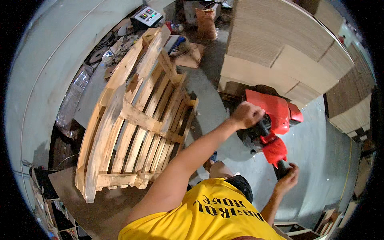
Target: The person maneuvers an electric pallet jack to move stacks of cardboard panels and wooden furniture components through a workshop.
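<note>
A red and black powered pallet truck (267,107) stands on the floor to my right, its red control head (275,150) turned toward me. My left hand (248,115) is closed at the far black grip of the handle. My right hand (288,179) is wrapped round the near black grip, with its thumb side toward the control head. The truck's forks are out of sight; its body stands against a tall stack of brown cardboard sheets (276,68).
Left of me, a wooden pallet (134,140) leans tilted. Scrap and plastic wrap (74,90) lie along the wall, with a control box (147,17) at the far end. A brown sack (206,24) stands at the back. More cardboard stacks (352,100) line the right side.
</note>
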Available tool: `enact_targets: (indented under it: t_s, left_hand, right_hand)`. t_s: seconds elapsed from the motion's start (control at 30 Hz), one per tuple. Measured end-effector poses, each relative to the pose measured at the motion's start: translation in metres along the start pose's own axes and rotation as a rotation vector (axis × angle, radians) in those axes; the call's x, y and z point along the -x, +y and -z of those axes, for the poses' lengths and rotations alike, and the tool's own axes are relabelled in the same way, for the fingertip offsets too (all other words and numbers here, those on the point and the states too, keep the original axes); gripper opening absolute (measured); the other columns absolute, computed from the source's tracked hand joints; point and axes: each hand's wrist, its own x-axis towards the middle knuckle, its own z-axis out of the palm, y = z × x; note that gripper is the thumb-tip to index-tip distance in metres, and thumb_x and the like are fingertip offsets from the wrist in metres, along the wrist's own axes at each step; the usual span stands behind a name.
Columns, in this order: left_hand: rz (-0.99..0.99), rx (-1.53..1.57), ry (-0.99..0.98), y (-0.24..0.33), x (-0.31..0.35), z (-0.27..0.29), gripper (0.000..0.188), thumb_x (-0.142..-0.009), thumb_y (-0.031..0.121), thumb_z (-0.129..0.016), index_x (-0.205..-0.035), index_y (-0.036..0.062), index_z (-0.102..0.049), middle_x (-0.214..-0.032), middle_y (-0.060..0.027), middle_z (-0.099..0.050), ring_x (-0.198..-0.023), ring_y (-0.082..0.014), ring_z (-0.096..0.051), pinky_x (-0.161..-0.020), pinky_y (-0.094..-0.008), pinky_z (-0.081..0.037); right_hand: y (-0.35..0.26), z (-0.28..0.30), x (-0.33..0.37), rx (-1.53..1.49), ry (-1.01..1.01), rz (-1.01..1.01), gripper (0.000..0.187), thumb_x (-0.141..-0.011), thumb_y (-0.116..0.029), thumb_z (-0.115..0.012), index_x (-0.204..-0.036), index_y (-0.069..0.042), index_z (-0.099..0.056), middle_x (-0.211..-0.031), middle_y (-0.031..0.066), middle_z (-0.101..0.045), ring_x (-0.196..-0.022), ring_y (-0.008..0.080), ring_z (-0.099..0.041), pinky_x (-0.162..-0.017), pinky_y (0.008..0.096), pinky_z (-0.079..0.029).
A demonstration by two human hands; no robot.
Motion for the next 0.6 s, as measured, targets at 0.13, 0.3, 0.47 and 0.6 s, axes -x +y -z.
enact_targets:
  t_s: [0.13,0.3,0.47,0.6]
  left_hand:
    - [-0.116,0.221,-0.025,-0.004,-0.037,-0.016,0.043,-0.097,0.040,-0.051,-0.079,0.0032,-0.061,-0.077,-0.0181,-0.062,-0.077,-0.0400,-0.062,-0.067,-0.0478,-0.048]
    - [-0.127,0.356,-0.066,-0.013,-0.072,-0.033,0.040,-0.098,0.041,-0.053,-0.083,0.0039,-0.060,-0.077,-0.0180,-0.061,-0.077,-0.0409,-0.062,-0.068,-0.0495,-0.048]
    - [-0.165,0.508,-0.257,-0.026,-0.093,-0.033,0.051,-0.096,0.051,-0.053,-0.080,0.0034,-0.059,-0.073,-0.0181,-0.062,-0.073,-0.0408,-0.064,-0.065,-0.0492,-0.049]
    - [-0.177,0.606,-0.331,-0.037,-0.100,-0.047,0.055,-0.095,0.055,-0.051,-0.084,0.0030,-0.061,-0.077,-0.0192,-0.064,-0.076,-0.0414,-0.064,-0.068,-0.0496,-0.049]
  right_hand:
    - [0.030,0.023,-0.053,0.209,0.093,0.014,0.050,-0.104,-0.042,-0.042,-0.097,0.002,-0.064,-0.081,0.0063,-0.057,-0.077,0.0168,-0.052,-0.070,0.0336,-0.043]
    - [0.066,0.045,-0.116,0.170,-0.037,-0.259,0.041,-0.102,-0.035,-0.048,-0.094,0.004,-0.060,-0.080,0.0021,-0.052,-0.072,0.0119,-0.045,-0.061,0.0304,-0.039]
    - [0.047,0.045,-0.121,0.202,-0.081,-0.341,0.032,-0.098,-0.027,-0.052,-0.104,0.003,-0.063,-0.089,0.0059,-0.063,-0.074,0.0133,-0.056,-0.064,0.0292,-0.046]
    - [0.026,0.034,-0.112,0.318,-0.002,-0.395,0.032,-0.098,-0.027,-0.052,-0.104,0.003,-0.063,-0.089,0.0060,-0.063,-0.073,0.0134,-0.056,-0.064,0.0293,-0.046]
